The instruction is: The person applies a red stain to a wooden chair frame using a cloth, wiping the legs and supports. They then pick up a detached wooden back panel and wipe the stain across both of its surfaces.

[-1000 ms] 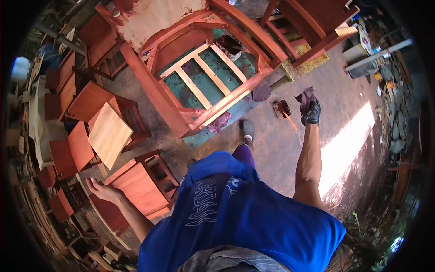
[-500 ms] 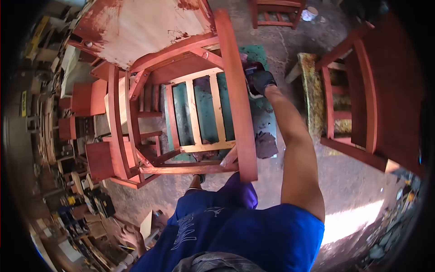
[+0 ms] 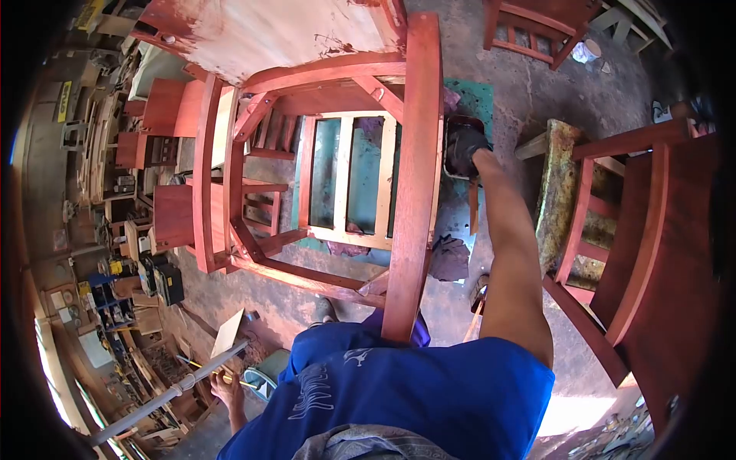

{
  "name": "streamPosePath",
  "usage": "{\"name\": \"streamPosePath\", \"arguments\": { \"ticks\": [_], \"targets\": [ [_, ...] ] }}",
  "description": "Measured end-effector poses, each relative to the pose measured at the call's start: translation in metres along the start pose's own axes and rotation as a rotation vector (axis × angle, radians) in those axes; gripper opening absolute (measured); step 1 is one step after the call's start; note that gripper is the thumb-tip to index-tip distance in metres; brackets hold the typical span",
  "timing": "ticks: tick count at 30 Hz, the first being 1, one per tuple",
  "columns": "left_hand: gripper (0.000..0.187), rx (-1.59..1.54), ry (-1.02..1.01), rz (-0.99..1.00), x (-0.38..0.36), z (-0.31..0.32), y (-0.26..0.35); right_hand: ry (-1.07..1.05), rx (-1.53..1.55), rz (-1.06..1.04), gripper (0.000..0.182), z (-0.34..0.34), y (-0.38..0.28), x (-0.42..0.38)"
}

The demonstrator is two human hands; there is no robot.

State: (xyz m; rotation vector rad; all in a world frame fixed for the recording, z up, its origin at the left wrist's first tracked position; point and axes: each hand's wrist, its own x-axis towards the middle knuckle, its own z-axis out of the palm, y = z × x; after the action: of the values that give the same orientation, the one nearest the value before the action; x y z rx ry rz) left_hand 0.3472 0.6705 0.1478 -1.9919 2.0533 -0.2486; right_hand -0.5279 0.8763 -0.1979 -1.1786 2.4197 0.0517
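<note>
The gloved right hand [image 3: 466,150] reaches into the dark-red tub [image 3: 465,120] beside the reddish wooden frame [image 3: 415,169], seemingly dipping; its grip is hidden; the left hand [image 3: 228,389] is loosely spread; withdrawal would call for clearing the rim.

Right side: a dark red wooden chair [image 3: 681,253] stood tipped beside a narrow bench crusted with yellow-brown paint [image 3: 558,199]. Top right: a small red slatted wooden chair [image 3: 529,23], with a round white container [image 3: 586,50] near it on the grey concrete floor [image 3: 506,61]. Left: flat red wooden panels [image 3: 178,211] (parts overlapped, count unclear), then long stacked brown timber [image 3: 93,157] behind. Lower left: black boxy cases [image 3: 166,281] sat near a pale flat wooden board [image 3: 228,333].
</note>
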Motion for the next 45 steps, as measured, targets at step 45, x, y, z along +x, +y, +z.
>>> {"name": "streamPosePath", "arguments": {
  "ticks": [45],
  "targets": [
    [0.066, -1.255, 0.184, 1.022, 0.187, -0.129, 0.291, 1.693, 0.457, 0.026, 0.015, -0.416, -0.228, -0.098]
  ]
}}
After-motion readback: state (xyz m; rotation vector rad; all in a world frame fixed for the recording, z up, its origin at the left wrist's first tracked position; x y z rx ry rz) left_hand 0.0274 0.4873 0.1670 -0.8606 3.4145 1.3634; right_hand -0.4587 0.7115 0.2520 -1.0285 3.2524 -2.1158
